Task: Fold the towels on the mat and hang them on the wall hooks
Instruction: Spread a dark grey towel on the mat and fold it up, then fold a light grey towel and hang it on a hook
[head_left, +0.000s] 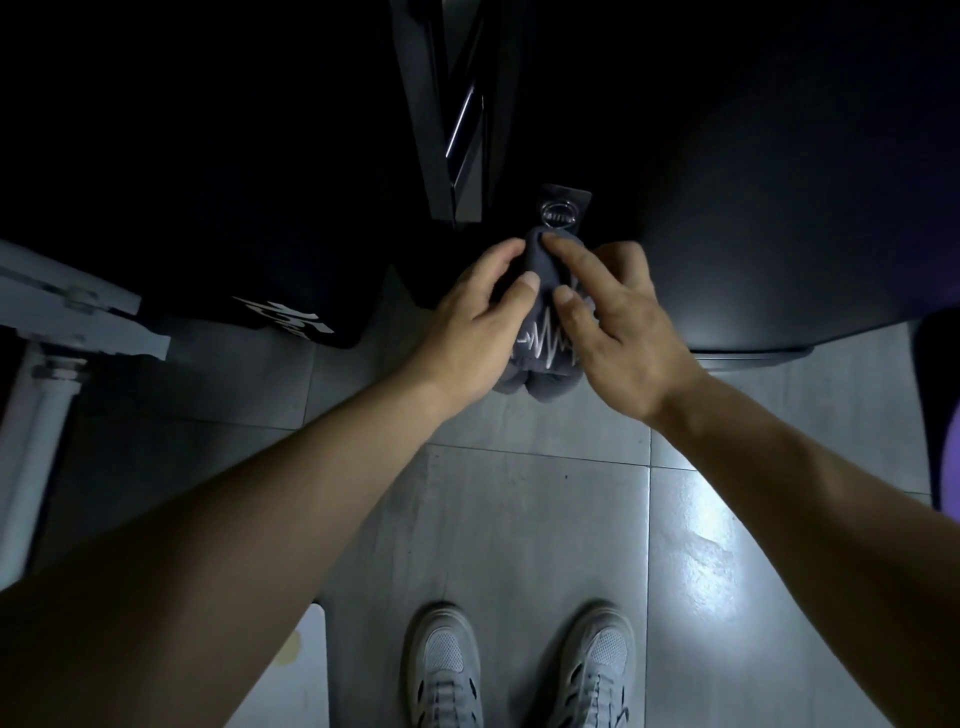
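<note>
Folded dark grey towel with white zigzag stitching (545, 343) held just below clear adhesive wall hook with metal oval (562, 212). Left grip (467, 332) and right grip (623, 332) pinch its top. Risk: bulky fold misses hook and drops to floor on release; hard tugging may peel hook.

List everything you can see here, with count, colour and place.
towel: one, dark grey with white zigzag, at the hook, between both hands
wall hook: one, clear with metal oval, above towel
cloth: one, black with white print, left
pipe: one, white, far left
mat: one, white, bottom left
purple object: one, right edge
floor tiles: several, grey, underfoot
shoes: two, grey, bottom centre
left hand: one, fingers pinch towel top
right hand: one, fingers pinch towel top
</note>
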